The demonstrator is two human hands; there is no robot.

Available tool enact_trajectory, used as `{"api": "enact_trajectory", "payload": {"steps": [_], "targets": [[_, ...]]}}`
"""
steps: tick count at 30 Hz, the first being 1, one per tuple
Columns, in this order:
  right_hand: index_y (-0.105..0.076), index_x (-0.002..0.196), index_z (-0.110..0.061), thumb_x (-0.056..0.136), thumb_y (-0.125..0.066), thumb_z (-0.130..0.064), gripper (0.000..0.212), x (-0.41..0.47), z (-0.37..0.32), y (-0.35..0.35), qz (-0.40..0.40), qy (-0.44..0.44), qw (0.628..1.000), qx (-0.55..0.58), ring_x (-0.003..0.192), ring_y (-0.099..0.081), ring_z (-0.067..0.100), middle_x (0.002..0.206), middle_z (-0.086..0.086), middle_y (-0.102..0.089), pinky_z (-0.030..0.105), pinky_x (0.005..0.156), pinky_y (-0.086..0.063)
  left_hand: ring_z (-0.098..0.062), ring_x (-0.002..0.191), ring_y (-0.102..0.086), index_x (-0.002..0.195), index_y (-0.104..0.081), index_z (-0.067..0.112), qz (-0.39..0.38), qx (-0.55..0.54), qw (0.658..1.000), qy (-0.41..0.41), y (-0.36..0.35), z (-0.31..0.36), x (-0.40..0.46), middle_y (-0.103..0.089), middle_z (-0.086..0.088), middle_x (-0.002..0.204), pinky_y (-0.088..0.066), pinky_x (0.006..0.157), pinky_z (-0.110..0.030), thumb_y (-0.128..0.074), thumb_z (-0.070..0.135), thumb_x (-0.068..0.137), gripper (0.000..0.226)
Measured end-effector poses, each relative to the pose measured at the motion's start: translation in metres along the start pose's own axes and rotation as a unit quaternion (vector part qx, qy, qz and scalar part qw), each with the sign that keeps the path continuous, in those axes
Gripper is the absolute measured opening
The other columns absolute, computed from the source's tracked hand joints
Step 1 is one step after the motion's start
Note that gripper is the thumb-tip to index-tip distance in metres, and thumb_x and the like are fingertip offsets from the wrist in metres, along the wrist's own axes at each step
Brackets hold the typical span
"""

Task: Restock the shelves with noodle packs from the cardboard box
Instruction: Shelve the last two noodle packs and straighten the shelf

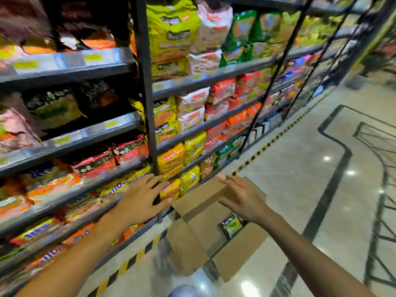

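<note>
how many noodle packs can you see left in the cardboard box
1: a dark and green noodle pack lies inside the cardboard box, just below the right hand. The flaps and that hand may hide others.

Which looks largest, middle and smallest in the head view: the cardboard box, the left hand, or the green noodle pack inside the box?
1. cardboard box, plainly largest.
2. left hand, though it is nearer the camera than the pack, which inflates it.
3. green noodle pack, smallest as seen; partly hidden by the right hand, so its true size is unsure.
</note>
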State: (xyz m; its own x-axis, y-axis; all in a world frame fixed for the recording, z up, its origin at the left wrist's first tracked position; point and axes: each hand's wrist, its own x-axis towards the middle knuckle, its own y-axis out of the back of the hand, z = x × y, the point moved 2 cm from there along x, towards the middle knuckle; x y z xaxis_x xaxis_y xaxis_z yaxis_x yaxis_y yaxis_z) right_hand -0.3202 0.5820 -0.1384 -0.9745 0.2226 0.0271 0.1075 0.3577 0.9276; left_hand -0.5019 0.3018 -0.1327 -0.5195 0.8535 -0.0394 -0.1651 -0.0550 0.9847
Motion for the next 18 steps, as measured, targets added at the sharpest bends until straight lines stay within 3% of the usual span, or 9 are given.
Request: {"api": "enact_trajectory", "payload": {"steps": [4, 7, 11, 13, 18], "targets": [[-0.028, 0.151, -0.041, 0.090, -0.042, -0.073, 0.070, -0.051, 0.070, 0.011, -0.018, -0.058, 0.998, 0.010, 0.148, -0.024, 0.020, 0.161, -0.013, -0.022, 0.046, 0.114, -0.034, -0.030, 0.134, -0.046, 0.140, -0.053, 0.025, -0.022, -0.001, 0.999, -0.033, -0.031, 0.067, 0.028, -0.049, -0.002, 0.148, -0.037, 0.110, -0.044, -0.026, 0.070, 0.093, 0.070], [-0.027, 0.153, -0.036, 0.092, -0.049, -0.064, 0.071, -0.092, 0.123, 0.027, -0.015, -0.094, 0.995, 0.008, 0.147, -0.024, 0.021, 0.162, -0.008, -0.023, 0.040, 0.116, -0.031, -0.031, 0.133, -0.049, 0.137, -0.056, 0.023, -0.041, -0.018, 0.998, -0.047, -0.054, 0.131, 0.056, -0.052, -0.006, 0.145, -0.038, 0.110, -0.044, -0.019, 0.076, 0.092, 0.079], [-0.033, 0.152, -0.031, 0.092, -0.052, -0.061, 0.069, -0.152, 0.199, 0.056, -0.002, -0.127, 0.992, 0.014, 0.147, -0.025, 0.020, 0.160, -0.004, -0.029, 0.039, 0.120, -0.025, -0.022, 0.144, -0.031, 0.149, -0.039, 0.028, -0.074, -0.032, 0.994, -0.074, -0.079, 0.235, 0.093, -0.037, -0.001, 0.155, -0.025, 0.117, -0.037, -0.012, 0.082, 0.083, 0.090], [-0.034, 0.151, -0.032, 0.092, -0.053, -0.060, 0.068, -0.182, 0.240, 0.066, 0.002, -0.149, 0.989, 0.021, 0.146, -0.026, 0.020, 0.159, -0.005, -0.031, 0.036, 0.119, -0.025, -0.020, 0.144, -0.028, 0.152, -0.031, 0.031, -0.087, -0.036, 0.992, -0.087, -0.093, 0.279, 0.112, -0.031, 0.002, 0.158, -0.025, 0.117, -0.035, -0.012, 0.079, 0.080, 0.089], [-0.032, 0.152, -0.033, 0.092, -0.056, -0.059, 0.069, -0.231, 0.320, 0.081, -0.013, -0.197, 0.979, 0.043, 0.146, -0.026, 0.018, 0.159, -0.005, -0.031, 0.032, 0.117, -0.026, -0.017, 0.146, -0.025, 0.151, -0.032, 0.028, -0.087, -0.049, 0.992, -0.078, -0.126, 0.344, 0.146, -0.029, 0.004, 0.159, -0.027, 0.117, -0.036, 0.002, 0.084, 0.076, 0.099]]}}
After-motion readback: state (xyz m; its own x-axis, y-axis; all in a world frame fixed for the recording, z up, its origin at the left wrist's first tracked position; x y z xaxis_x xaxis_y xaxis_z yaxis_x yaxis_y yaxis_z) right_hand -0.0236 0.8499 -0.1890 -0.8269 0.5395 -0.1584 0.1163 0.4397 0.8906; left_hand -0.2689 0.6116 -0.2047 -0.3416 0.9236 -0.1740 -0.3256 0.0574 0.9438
